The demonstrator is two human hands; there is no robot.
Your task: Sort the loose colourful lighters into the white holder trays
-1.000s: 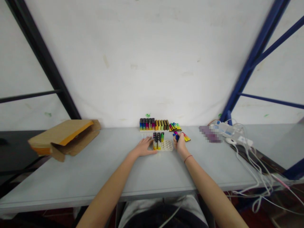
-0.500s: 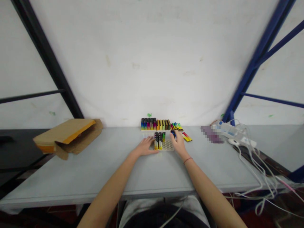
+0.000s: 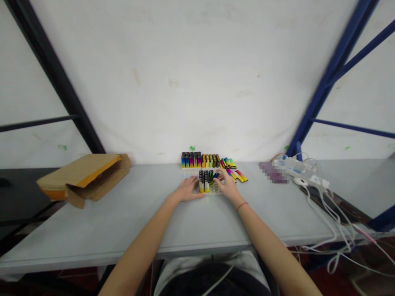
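A pale tray with round holes stands on the table in front of me, its left part filled with upright lighters. My left hand lies at the tray's left end, fingers stretched out and thumb along the front edge. My right hand pinches a dark blue lighter, tilted, over the tray's holes beside a green lighter. Loose lighters with red and yellow bodies lie to the right of that hand, some partly hidden by it.
Two blocks of upright lighters, multicoloured and yellow to brown, stand against the wall beside a loose pile. An open cardboard box lies at left. A power strip and white cables occupy the right side.
My right hand has moved left with the dark blue lighter, from the tray's right back edge to over its holes. Loose lighters behind it now show more. My left hand stays put.
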